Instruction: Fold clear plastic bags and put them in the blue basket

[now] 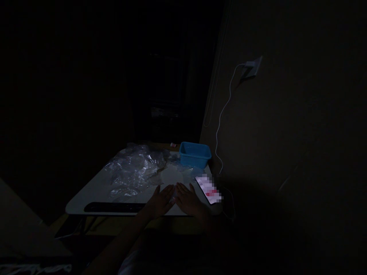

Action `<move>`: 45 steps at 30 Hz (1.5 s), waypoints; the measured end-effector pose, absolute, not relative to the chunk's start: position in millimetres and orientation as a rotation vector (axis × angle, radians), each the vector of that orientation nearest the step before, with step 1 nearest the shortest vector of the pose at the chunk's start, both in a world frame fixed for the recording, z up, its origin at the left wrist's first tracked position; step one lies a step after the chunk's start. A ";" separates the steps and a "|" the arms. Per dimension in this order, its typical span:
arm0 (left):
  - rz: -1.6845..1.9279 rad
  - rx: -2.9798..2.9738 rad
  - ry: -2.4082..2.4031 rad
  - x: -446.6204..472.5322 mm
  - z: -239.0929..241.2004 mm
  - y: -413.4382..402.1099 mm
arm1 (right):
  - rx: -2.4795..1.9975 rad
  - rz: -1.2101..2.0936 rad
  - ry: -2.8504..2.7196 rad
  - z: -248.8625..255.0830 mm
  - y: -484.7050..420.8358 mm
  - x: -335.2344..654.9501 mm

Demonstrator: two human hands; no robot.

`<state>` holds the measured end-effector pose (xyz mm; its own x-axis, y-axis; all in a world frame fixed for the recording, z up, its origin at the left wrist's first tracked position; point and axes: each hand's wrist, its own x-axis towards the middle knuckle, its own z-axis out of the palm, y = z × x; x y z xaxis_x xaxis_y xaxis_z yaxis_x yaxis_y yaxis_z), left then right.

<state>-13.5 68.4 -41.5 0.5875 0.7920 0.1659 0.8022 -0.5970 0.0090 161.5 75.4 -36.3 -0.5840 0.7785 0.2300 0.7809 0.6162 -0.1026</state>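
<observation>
Near the front edge of a white table [86, 193], my left hand [160, 202] lies palm down with its fingers stretched out. Beside it, my right hand [187, 199] is also flat, its fingers pointing toward the left ones. The two hands' fingertips nearly meet. A small pale, clear-looking patch [173, 195] shows between them, too dim to name. Crumpled clear plastic [134, 168] is heaped to the left and beyond my left hand. Just right of my right hand lies a phone [208, 189] with its screen lit.
A blue plastic basin [195, 154] stands at the table's back right. Behind it lies a small pale object [173, 145]. A white cable [219, 126] hangs from a wall socket [252, 68] on the right. A dark slot [114, 207] runs along the front left. The room is very dark.
</observation>
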 end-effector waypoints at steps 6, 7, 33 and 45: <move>-0.234 -2.736 -1.380 -14.1 -42.5 68.4 | -1.283 -0.008 -2.598 -38.7 76.9 161.2; -0.236 -2.737 -1.380 -14.3 -42.8 68.6 | -1.281 -0.011 -2.598 -38.8 76.9 161.3; -0.261 -2.719 -1.351 -17.1 -49.7 72.6 | -1.490 0.457 -2.466 -5.0 135.8 161.8; -0.301 -2.670 -1.359 -17.1 -49.6 71.3 | -1.614 0.781 -2.785 18.0 165.7 142.2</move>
